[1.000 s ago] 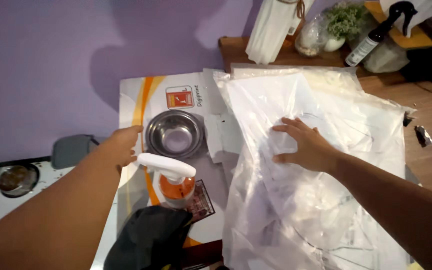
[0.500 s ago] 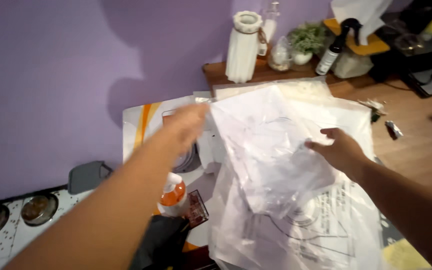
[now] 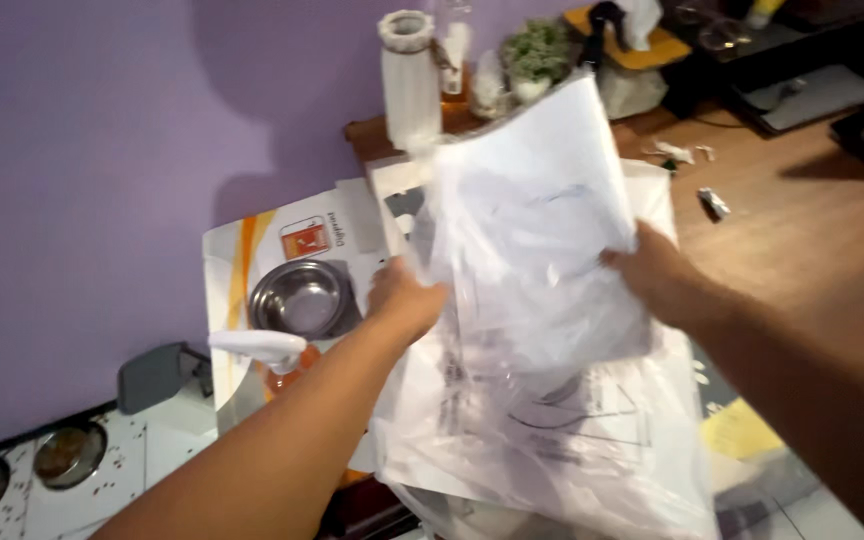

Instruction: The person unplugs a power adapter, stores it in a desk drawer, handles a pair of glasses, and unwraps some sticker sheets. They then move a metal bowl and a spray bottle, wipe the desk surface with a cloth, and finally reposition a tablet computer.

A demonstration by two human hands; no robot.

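Both hands are closed on a clear plastic bag holding white printed sheets, lifted and tilted above the counter: the left hand pinches its left edge and the right hand clamps its right edge, with the width of the bag between them. The picture is blurred, so the exact finger placement cannot be told. The bag's lower part hangs down and crumples onto more plastic-covered paper lying flat below. To handle it well, it seems wise to keep both grips near the upper corners and at an even height, so the limp film stays taut and the sheets inside do not slide to one side or buckle. A slow lift, judged from the sag at the bottom, would keep the loose lower edge from dragging the papers beneath. To the left, well apart from the bag, sits a steel bowl on a white and orange box, with a white spray nozzle just in front; the left forearm passes close to that nozzle, so the elbow is best kept high. A white ribbed vase and a small potted plant stand behind, near the bag's raised top edge, and need some clearance.
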